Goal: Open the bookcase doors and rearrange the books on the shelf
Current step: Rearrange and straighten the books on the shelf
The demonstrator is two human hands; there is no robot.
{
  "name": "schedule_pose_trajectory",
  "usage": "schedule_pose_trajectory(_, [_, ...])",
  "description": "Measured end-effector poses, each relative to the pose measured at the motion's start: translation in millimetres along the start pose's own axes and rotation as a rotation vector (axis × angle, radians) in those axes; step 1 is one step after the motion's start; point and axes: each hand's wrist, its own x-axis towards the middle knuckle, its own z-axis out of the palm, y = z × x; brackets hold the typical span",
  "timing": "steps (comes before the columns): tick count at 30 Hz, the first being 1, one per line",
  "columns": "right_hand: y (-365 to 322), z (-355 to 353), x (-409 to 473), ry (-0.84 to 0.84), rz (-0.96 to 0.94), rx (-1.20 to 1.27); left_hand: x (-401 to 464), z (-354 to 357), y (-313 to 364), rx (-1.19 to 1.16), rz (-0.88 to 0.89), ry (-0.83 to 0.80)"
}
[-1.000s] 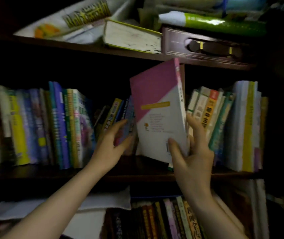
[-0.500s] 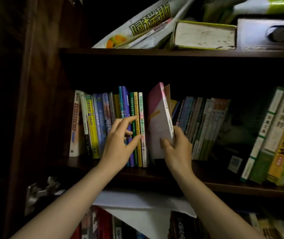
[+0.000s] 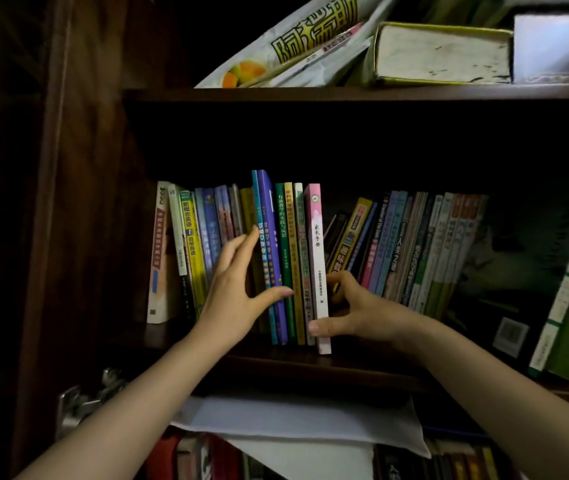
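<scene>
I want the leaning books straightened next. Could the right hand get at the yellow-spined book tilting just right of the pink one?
Probably yes. The right hand holds the pink-spined book, and the leaning yellow-spined book stands right behind its fingers, spine facing out, with nothing in front. It would have to let go of the pink book first.

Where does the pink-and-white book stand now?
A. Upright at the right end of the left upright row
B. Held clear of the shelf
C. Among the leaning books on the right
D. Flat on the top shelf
A: the pink-and-white book stands upright beside the cream-spined book, with the right hand gripping its lower spine.
</scene>
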Motion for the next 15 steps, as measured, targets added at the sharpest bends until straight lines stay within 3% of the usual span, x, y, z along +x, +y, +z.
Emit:
schedule_pose_trajectory(2, [3, 3, 4, 0.179, -0.008, -0.144, 0, -2, -3, -0.001, 0.013, -0.018])
schedule_pose_trajectory(4, [2, 6, 5, 0.261, -0.009, -0.124, -1, -3, -3, -0.013, 0.023, -0.024])
schedule_pose_trajectory(8, [0, 4, 10, 0.044, 0.061, 0.066, 1, -3, -5, -0.017, 0.028, -0.025])
schedule_pose_trajectory(11, [-2, -2, 13, -0.086, 0.063, 0.004, 2, -2, -7, -0.015, 0.049, -0.004])
schedule_pose_trajectory(15, [-7, -9, 21, -0.124, 0.049, -0.069, 3, -2, -9, -0.018, 0.062, 0.029])
